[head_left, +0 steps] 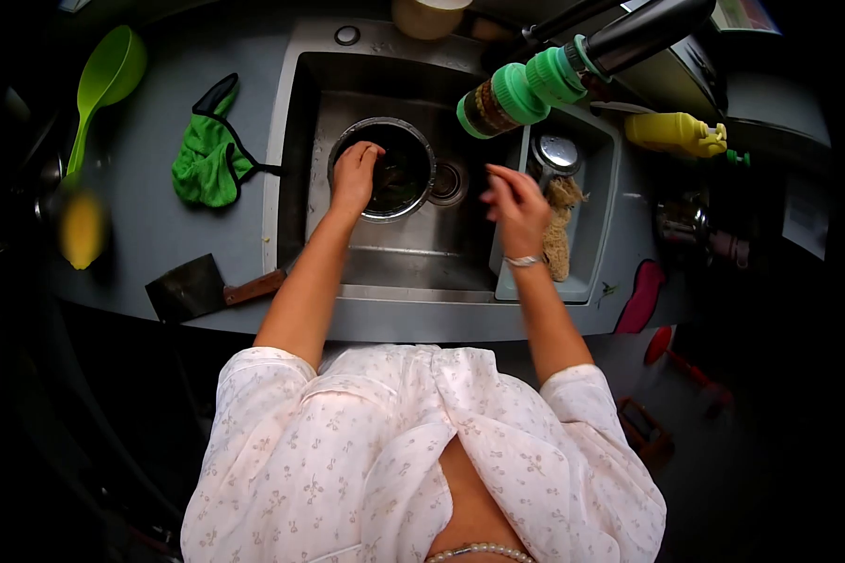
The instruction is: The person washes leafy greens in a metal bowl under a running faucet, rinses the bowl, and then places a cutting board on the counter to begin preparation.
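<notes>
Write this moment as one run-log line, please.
left hand: over metal bowl; right hand: right of drain, slightly blurred; bowl: in sink, beside drain

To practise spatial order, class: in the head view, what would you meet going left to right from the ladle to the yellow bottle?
Green ladle, green cloth, round metal pot, sink drain, right hand, tan scrubber, yellow bottle.

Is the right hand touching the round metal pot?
Apart: the head view shows the drain in the gap between the right hand and the round metal pot.

The bowl (pixel 433 170) sits in the sink (pixel 413 267), leaves (pixel 399 181) seemingly inside, a cleaver (pixel 190 288) lying left.
</notes>
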